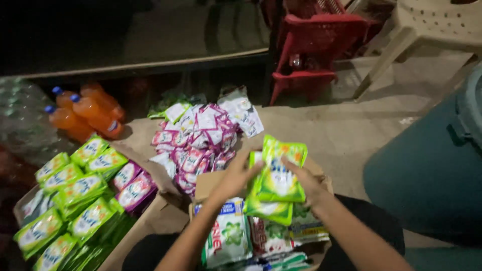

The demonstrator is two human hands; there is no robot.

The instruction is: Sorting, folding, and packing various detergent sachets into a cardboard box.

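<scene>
Both hands hold a small stack of green sachets (278, 178) above an open cardboard box (211, 183) that sits between the person's knees; the left hand (236, 176) has its fingers (251, 168) pressed against the stack's left edge, and the right hand (307, 183) grips the right edge, fingers (291, 165) curled over the front of the top packet; the picture is blurred there, so how many packets are in the stack is hard to tell, perhaps two or three. Inside the box, just below the stack, lie larger white and green packets (228, 236). To the left stands a second carton (150, 221) filled with rows of green sachets (75, 200) and a few pink ones (131, 185); beyond the boxes a loose pile of pink and white sachets (198, 138) lies on the floor (346, 135); orange drink bottles (83, 113) lie at the far left, well apart from the hands; a red plastic crate (314, 45) and a pale plastic chair (427, 30) stand further back.
</scene>
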